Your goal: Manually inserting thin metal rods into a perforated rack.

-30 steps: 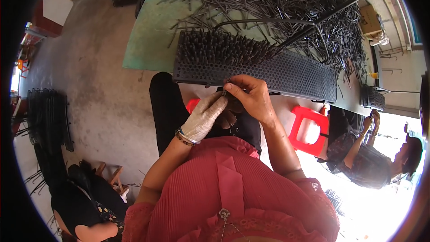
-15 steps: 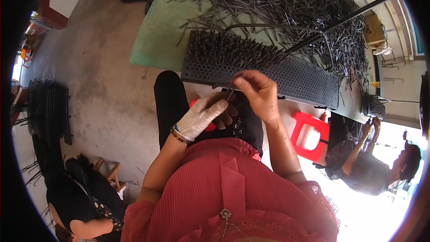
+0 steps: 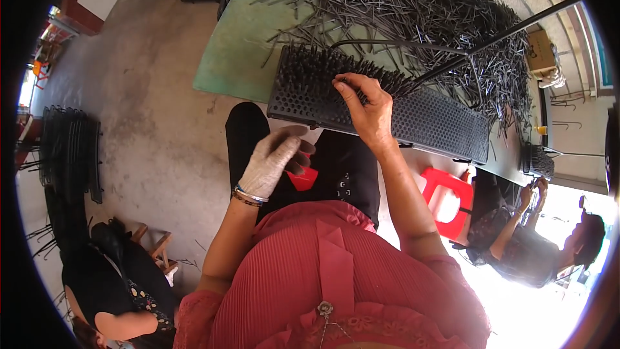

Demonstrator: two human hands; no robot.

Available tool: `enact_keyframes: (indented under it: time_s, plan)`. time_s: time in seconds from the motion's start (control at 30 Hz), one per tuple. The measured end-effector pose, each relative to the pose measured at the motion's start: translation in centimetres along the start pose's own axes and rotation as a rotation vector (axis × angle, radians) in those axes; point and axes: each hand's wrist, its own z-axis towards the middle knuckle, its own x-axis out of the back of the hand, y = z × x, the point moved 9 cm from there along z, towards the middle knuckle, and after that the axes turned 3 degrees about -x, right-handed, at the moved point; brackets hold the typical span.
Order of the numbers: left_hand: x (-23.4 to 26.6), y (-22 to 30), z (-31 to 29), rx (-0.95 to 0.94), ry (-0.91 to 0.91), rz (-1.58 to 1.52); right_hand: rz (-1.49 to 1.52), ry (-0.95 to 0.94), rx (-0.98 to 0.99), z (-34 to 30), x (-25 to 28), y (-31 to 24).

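Note:
My right hand (image 3: 369, 108) is bare and reaches over a long black rack (image 3: 439, 123) full of round holes. Its thumb and fingertips pinch together beside thin black rods (image 3: 310, 64) that stand close-packed in the rack's far left part; what sits between the fingertips is hidden. In a pale work glove with dark fingers, my left hand (image 3: 272, 158) hovers above my lap, short of the rack's near edge. Its fingers are loosely bent and apart, with nothing visible in them.
Behind the rack, a large heap of loose black rods (image 3: 426, 6) covers the green tabletop (image 3: 226, 58). A black metal bar (image 3: 516, 26) slants across the heap. Red stools (image 3: 445, 203) stand below. One person (image 3: 529, 239) works at right, another (image 3: 123, 284) sits at lower left.
My right hand has moved up and away from my left hand, onto the rack beside the standing rods. My left hand has drawn back left, and the dark rods between the hands no longer show.

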Motion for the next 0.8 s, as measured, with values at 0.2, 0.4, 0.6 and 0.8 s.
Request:
enact_keyframes:
  time_s: [0.2, 0.4, 0.6, 0.8]
  plan:
    - [5.3, 1.8, -0.2, -0.274, 0.419, -0.010, -0.103, 0.142, 0.103, -0.5, 0.4, -0.7]
    - [6.7, 5.6, 0.7, -0.730, 0.690, 0.670, -0.221, 0.260, 0.215, -1.3, 0.9, -1.9]
    - [8.4, 6.8, 6.6, -0.765, 0.745, 1.032, -0.261, 0.194, 0.235, -0.7, 0.1, -2.6]
    - [8.9, 5.4, 9.6, -0.841, 0.735, 1.492, -0.341, 0.085, 0.438, -1.0, -1.2, -3.6]
